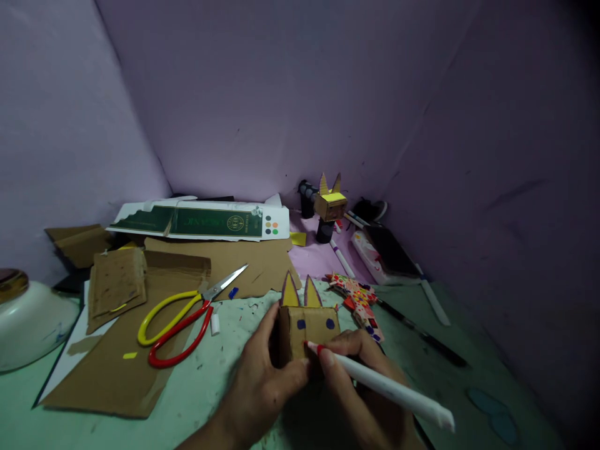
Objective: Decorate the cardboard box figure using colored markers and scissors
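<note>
My left hand (265, 381) is wrapped round the left side of a small cardboard box (300, 319) made up as an animal head. Two pointed yellow ears with dark edges rise from its top, and two dark blue spots sit on its front like eyes. In my right hand (360, 381) is a white felt-tip pen (398, 390) with a red tip. That tip touches the box front below the spots, where a small red mark shows. A white pen cap (215, 324) lies to the left, beside scissors (197, 319) with one yellow and one red handle.
Cardboard sheets (117, 375) and a green-and-white printed carton (210, 222) cover the left and back. A similar cardboard animal (330, 206) stands at the back. Right of my hands lie a floral piece (359, 300) and a black-handled tool (440, 347); a white bowl-like object (32, 325) is far left.
</note>
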The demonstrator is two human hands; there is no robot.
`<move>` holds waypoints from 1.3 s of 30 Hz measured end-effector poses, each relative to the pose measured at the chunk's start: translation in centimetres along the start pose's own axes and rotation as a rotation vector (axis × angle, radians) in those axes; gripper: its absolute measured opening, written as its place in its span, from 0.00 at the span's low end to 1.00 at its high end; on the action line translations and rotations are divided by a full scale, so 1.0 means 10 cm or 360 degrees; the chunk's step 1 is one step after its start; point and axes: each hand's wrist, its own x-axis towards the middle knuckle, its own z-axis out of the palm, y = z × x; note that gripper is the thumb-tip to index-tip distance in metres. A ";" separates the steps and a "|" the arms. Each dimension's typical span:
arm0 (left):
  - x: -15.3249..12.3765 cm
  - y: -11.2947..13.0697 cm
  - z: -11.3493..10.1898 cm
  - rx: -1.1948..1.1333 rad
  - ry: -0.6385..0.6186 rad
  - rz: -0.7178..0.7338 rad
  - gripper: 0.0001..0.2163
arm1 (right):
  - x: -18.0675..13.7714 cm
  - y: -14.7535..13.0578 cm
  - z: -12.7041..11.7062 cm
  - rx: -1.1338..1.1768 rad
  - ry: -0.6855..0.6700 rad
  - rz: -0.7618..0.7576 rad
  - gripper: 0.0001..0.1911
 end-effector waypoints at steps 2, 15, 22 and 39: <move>0.00 0.00 0.00 0.0025 0.0026 -0.0001 0.44 | 0.00 -0.01 0.00 -0.0019 0.0038 -0.0021 0.15; 0.01 0.01 0.00 -0.0018 0.0067 -0.0057 0.45 | 0.01 0.03 -0.08 0.0256 0.0220 0.0047 0.15; 0.01 -0.02 -0.02 -0.0017 0.0088 -0.0048 0.43 | 0.04 0.04 -0.14 0.0287 0.0396 0.0003 0.12; 0.00 -0.01 0.00 0.0015 0.0145 -0.0064 0.41 | 0.02 0.12 -0.09 0.0173 0.0188 0.0000 0.15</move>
